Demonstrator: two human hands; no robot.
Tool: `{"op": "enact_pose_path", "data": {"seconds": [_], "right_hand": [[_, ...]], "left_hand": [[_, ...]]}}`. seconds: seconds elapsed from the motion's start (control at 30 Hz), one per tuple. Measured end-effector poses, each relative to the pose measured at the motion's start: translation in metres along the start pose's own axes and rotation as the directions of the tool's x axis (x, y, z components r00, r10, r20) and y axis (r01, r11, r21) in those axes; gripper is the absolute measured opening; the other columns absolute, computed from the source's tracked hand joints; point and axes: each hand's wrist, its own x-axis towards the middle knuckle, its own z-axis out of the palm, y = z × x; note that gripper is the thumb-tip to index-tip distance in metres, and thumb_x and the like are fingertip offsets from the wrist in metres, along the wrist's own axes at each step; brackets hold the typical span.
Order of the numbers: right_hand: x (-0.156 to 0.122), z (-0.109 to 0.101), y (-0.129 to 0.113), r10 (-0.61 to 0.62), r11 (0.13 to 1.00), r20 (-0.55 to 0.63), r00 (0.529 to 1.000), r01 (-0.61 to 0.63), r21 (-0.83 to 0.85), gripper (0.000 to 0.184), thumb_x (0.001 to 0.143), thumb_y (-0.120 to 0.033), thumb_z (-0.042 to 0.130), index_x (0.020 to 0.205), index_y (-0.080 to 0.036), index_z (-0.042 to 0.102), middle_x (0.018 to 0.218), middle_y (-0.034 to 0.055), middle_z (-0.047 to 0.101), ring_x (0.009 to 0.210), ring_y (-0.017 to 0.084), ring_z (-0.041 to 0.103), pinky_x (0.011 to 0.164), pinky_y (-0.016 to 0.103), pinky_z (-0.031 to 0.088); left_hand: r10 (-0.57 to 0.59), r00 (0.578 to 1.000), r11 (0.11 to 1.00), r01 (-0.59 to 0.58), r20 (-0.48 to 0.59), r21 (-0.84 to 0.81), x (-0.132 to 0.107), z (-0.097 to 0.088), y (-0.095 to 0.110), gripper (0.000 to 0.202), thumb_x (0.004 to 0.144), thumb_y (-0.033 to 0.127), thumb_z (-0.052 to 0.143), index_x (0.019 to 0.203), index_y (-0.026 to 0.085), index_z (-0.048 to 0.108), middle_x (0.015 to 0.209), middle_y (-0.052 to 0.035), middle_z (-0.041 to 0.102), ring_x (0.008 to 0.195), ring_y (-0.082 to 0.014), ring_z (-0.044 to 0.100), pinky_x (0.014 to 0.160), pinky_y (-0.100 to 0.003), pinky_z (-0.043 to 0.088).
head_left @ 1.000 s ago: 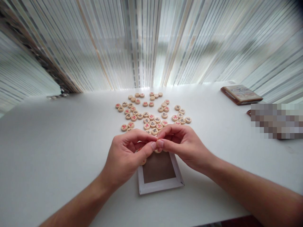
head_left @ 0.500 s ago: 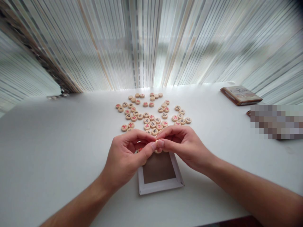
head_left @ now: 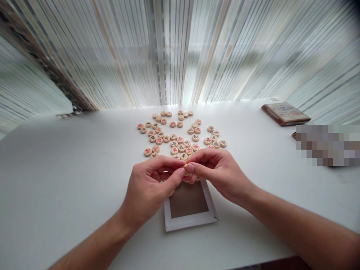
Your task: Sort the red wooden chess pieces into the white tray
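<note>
Both hands raised in front of me, over the far end of a shallow brown-bottomed tray (head_left: 210, 216) with a white rim. Left hand (head_left: 150, 182): thumb and forefinger brought nearly together in a pinch. Right hand (head_left: 222, 168): the same pinch, tip to tip with the left. Between the four tips, one small wooden disc (head_left: 185, 166), gripped from both sides, mostly covered; its marking cannot be read from here. My other fingers curl loosely beneath.

Under my fingers, at the tray's far end, more pale discs, partly hidden; I cannot count them. Nearer to me than the fingers, the tray's bare bottom shows.

Just beyond the fingertips, a loose scatter of round wooden pieces (head_left: 181, 147) on the white desk (head_left: 84, 187), characters in red or black, many touching. Nearest ahead: a piece with a black character (head_left: 183, 156). To the left of my fingertips and a little beyond, a pair with red characters (head_left: 152, 150), touching. Right and beyond, another small group (head_left: 216, 144). Farthest out, several show plain faces.

Well to the right of my fingers, a flat brown-edged box (head_left: 286, 113); nearer, a pixelated object (head_left: 329, 146), unreadable. Past everything, a striped curtain (head_left: 174, 52).
</note>
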Motion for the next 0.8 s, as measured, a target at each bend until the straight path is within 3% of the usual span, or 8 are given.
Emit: {"op": "enact_pose_path", "data": {"seconds": [0.13,0.3,0.4,0.63,0.8], "right_hand": [[0.0001,-0.0002,-0.0008,0.041,0.997,0.032,0.999,-0.043,0.057,0.023,0.074,-0.028,0.101,0.090,-0.018,0.088,0.074,0.0040,0.082,0.065,0.012,0.078,0.066,0.017,0.066],[-0.0007,0.0000,-0.0034,0.095,0.985,0.061,0.994,-0.102,0.139,0.020,0.080,-0.029,0.098,0.097,-0.021,0.090,0.081,0.0054,0.084,0.072,0.014,0.081,0.075,0.020,0.068],[-0.0006,-0.0009,-0.0046,0.124,0.979,0.062,0.990,-0.132,0.155,0.021,0.080,-0.030,0.098,0.098,-0.021,0.090,0.085,0.0060,0.085,0.075,0.014,0.082,0.079,0.021,0.069],[0.0005,-0.0029,-0.0067,0.156,0.974,0.088,0.984,-0.168,0.151,0.031,0.082,-0.028,0.097,0.111,-0.020,0.088,0.088,0.0081,0.086,0.078,0.010,0.081,0.074,0.011,0.064],[-0.0005,-0.0025,-0.0063,0.140,0.981,0.075,0.987,-0.149,0.126,0.037,0.078,-0.026,0.099,0.113,-0.022,0.088,0.089,0.0066,0.086,0.075,0.010,0.080,0.073,0.013,0.064]], "left_hand": [[-0.040,0.999,0.999,0.040,0.008,-0.007,0.0013,-0.0020,0.0002,0.013,0.086,0.021,0.090,0.099,0.020,0.089,0.082,-0.0043,0.086,0.069,-0.0156,0.081,0.055,-0.014,0.062],[-0.050,0.998,0.996,0.052,0.030,-0.072,0.0038,-0.0046,-0.0006,0.015,0.089,0.023,0.089,0.104,0.022,0.089,0.090,-0.0043,0.087,0.078,-0.0157,0.083,0.071,-0.017,0.067],[-0.059,0.996,0.990,0.068,0.072,-0.123,0.0041,-0.0046,0.0003,0.023,0.086,0.021,0.091,0.109,0.023,0.089,0.091,-0.0044,0.088,0.079,-0.0148,0.083,0.070,-0.015,0.066],[-0.051,0.996,0.985,0.061,0.068,-0.161,0.0055,-0.0047,-0.0001,0.027,0.083,0.017,0.093,0.108,0.023,0.088,0.091,-0.0034,0.088,0.075,-0.0127,0.082,0.073,-0.016,0.068],[-0.026,0.999,0.992,0.031,0.047,-0.119,0.0037,-0.0054,0.0009,0.021,0.087,0.019,0.090,0.108,0.022,0.088,0.090,-0.0038,0.087,0.080,-0.0155,0.084,0.074,-0.017,0.069]]}}
